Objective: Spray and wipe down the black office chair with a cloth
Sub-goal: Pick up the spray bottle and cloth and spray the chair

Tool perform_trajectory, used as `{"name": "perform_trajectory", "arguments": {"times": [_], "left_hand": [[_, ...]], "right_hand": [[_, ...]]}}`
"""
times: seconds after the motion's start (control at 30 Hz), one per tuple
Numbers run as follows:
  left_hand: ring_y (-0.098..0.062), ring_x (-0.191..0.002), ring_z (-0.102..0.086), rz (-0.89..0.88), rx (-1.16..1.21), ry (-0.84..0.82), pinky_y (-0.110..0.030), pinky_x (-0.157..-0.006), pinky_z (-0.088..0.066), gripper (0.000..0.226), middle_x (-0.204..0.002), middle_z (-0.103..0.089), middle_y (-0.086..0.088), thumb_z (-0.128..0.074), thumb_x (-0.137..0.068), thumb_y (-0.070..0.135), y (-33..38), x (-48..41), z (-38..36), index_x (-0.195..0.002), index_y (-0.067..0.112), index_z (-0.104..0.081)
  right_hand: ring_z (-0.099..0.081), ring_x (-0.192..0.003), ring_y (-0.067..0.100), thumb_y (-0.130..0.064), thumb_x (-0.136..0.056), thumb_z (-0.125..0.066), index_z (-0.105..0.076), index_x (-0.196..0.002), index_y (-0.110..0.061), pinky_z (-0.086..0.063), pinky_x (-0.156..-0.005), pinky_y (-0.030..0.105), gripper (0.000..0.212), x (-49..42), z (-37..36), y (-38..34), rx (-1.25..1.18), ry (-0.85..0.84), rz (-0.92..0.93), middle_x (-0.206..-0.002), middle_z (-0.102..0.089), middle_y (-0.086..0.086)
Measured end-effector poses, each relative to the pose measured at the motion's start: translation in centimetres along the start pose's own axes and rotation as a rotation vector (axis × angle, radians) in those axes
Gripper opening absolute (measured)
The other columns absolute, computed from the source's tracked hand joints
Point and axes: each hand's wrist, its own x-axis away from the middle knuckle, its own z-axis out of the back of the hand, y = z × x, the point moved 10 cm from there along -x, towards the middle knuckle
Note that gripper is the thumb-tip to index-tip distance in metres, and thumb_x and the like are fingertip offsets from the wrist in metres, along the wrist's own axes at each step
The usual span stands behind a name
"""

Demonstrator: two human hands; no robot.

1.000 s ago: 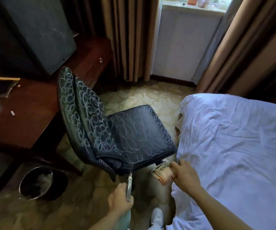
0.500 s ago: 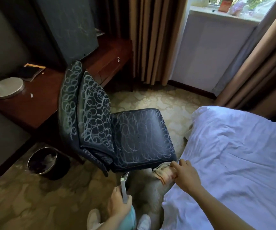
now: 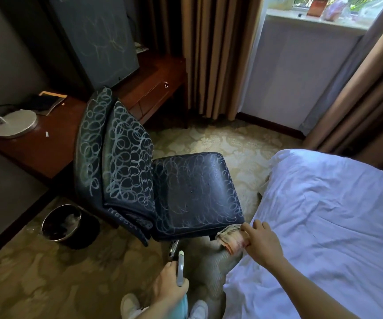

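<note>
**Cloth at the seat's front corner, spray bottle held low**

The black office chair [image 3: 162, 180] stands on the patterned carpet [image 3: 47, 284] between the wooden desk [image 3: 45, 155] and the bed [image 3: 324, 226]. Pale looping scribbles cover its backrest [image 3: 126, 157] and seat [image 3: 195, 194].

The right hand [image 3: 261, 244] has its fingers closed on a bunched, pinkish cloth [image 3: 230, 238]. The cloth is pressed against the near right corner of the seat, at or just under the edge and next to the bed's side.

The left hand [image 3: 169, 284] is wrapped round the neck of a spray bottle [image 3: 180, 268]. It holds the bottle low in front of the seat's near edge, well below the seat top, with the grey spray head pointing up towards the chair. I cannot tell whether a finger is on the trigger.

A few small specks on the seat may be droplets, but they are too fine to be sure of.

My reading is that wiping has only just started at this corner. The marks look untouched across the seat and backrest, so most of the task is left to do.

The next move probably calls for lifting the nozzle to seat height and wetting the surface. The cloth would then be drawn inward from the corner in overlapping strokes, with firm pressure. The chair may shift when pushed, and the bed sheet lies close enough to catch stray spray.

A metal waste bin [image 3: 62, 224] stands on the floor by the desk's near corner.
</note>
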Motion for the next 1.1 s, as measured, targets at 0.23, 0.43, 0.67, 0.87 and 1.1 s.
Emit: {"name": "perform_trajectory", "arguments": {"times": [0.23,0.43,0.67,0.87,1.1], "left_hand": [[-0.010,-0.096,-0.057,-0.151,-0.181,-0.068,-0.021,-0.073,-0.040,0.018,-0.099,-0.053,0.010,-0.057,-0.082,0.032,3.8,-0.1,-1.6,-0.098,0.028,-0.051],[-0.012,-0.097,-0.056,-0.232,-0.246,-0.137,-0.023,-0.075,-0.039,0.023,-0.098,-0.050,0.008,-0.059,-0.082,0.033,5.1,0.0,-3.0,-0.102,0.024,-0.052],[-0.013,-0.094,-0.058,-0.262,-0.152,-0.119,-0.028,-0.078,-0.047,0.021,-0.096,-0.050,0.009,-0.055,-0.080,0.033,5.5,0.9,-3.4,-0.099,0.026,-0.050],[-0.009,-0.095,-0.057,-0.177,0.067,0.074,-0.020,-0.074,-0.041,0.027,-0.100,-0.050,0.011,-0.058,-0.087,0.034,4.5,0.9,0.1,-0.112,0.026,-0.051],[-0.012,-0.091,-0.061,-0.180,0.137,0.206,-0.025,-0.076,-0.049,0.028,-0.101,-0.057,0.008,-0.063,-0.084,0.037,3.9,1.0,3.6,-0.108,0.027,-0.053]], "right_hand": [[-0.052,-0.069,0.023,-0.013,-0.047,-0.079,-0.064,-0.095,-0.028,-0.028,-0.047,0.026,0.052,0.8,-0.5,1.4,0.015,-0.001,-0.034,-0.080,-0.057,0.001],[-0.045,-0.097,0.024,-0.019,-0.078,-0.057,-0.050,-0.122,-0.031,-0.034,-0.063,0.029,0.046,2.2,-1.5,3.7,0.014,-0.061,-0.106,-0.106,-0.050,0.002],[-0.046,-0.096,0.024,-0.023,-0.079,-0.057,-0.052,-0.120,-0.031,-0.034,-0.062,0.029,0.042,3.4,-1.8,4.6,0.002,-0.069,-0.134,-0.107,-0.051,0.001],[-0.044,-0.101,0.022,-0.023,-0.082,-0.055,-0.048,-0.126,-0.034,-0.036,-0.068,0.028,0.045,3.1,-1.8,3.5,0.004,-0.058,-0.106,-0.112,-0.049,0.000],[-0.043,-0.109,0.023,-0.025,-0.085,-0.052,-0.043,-0.131,-0.034,-0.040,-0.077,0.030,0.048,1.4,-0.4,-0.6,0.026,-0.037,-0.022,-0.119,-0.048,0.001]]}}
